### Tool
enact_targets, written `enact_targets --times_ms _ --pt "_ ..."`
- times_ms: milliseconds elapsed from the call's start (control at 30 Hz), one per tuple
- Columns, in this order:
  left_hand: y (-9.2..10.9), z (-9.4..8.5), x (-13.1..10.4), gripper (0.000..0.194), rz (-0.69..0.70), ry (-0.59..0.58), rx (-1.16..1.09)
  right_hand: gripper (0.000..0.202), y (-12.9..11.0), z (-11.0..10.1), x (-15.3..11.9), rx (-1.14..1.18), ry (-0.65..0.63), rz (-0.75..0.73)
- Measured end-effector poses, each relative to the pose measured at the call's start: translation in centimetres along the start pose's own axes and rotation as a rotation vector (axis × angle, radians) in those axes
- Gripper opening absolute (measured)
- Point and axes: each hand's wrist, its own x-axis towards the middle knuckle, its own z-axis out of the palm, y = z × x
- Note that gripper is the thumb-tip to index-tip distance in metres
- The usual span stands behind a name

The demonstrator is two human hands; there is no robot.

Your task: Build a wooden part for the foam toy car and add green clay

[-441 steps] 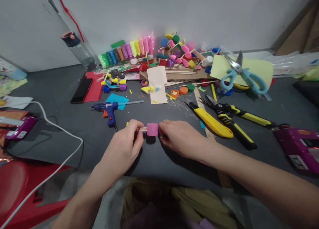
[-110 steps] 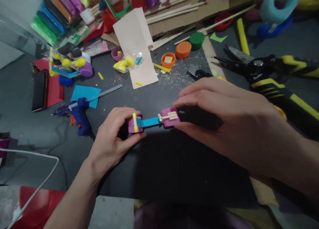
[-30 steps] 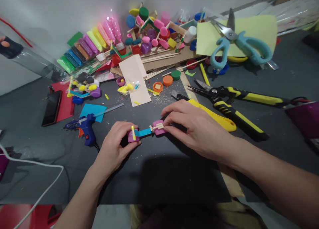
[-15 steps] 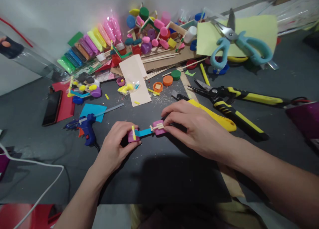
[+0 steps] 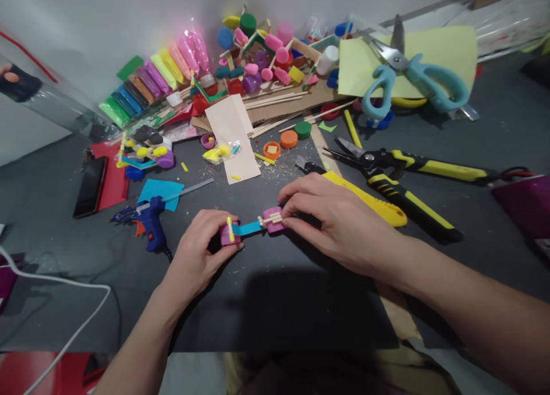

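A small craft piece lies between my hands: two purple-pink caps joined by a blue strip [image 5: 250, 229]. My left hand [image 5: 201, 240] pinches the left cap [image 5: 225, 235], which bears a short yellow stick [image 5: 231, 229] across its top. The fingertips of my right hand [image 5: 315, 212] are closed on the right cap [image 5: 270, 224] and the short pale sticks [image 5: 275, 218] on it. Left of my left hand lies a blue glue gun [image 5: 151, 220] with a clear glue stick in its back. A yellow utility knife [image 5: 365, 197] is partly behind my right hand.
Black-and-yellow pliers [image 5: 401, 203] lie to the right, with light-blue scissors [image 5: 438, 83] beyond on yellow-green paper [image 5: 459, 46]. Clay packets [image 5: 158, 74], small coloured models and wooden sticks line the back. A phone [image 5: 91, 186] and a white cable [image 5: 64, 279] are at left.
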Motion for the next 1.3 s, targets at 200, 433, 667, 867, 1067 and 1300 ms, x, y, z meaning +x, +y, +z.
enact_targets --times_ms 200,433,667,867,1067,1300 --pt "0.01 0.02 0.01 0.023 0.006 0.005 -0.003 0.018 0.02 -0.04 -0.01 0.005 -0.008 0.014" --pt "0.05 0.04 -0.01 0.023 -0.01 -0.002 0.0 0.018 0.05 0.07 -0.02 0.009 -0.014 0.015" --pt "0.08 0.02 0.01 0.022 -0.001 0.006 -0.007 0.016 0.14 -0.1 -0.09 0.027 -0.028 0.058" --pt "0.05 0.02 -0.09 0.024 -0.008 0.001 -0.009 0.015 0.26 -0.11 -0.15 0.019 -0.041 0.066" --pt "0.06 0.07 0.01 0.024 0.0 0.0 -0.013 0.014 0.27 -0.04 -0.16 0.048 -0.013 0.094" --pt "-0.06 0.05 -0.15 0.025 0.018 0.01 -0.02 0.014 0.3 0.47 -0.09 0.041 0.022 0.027"
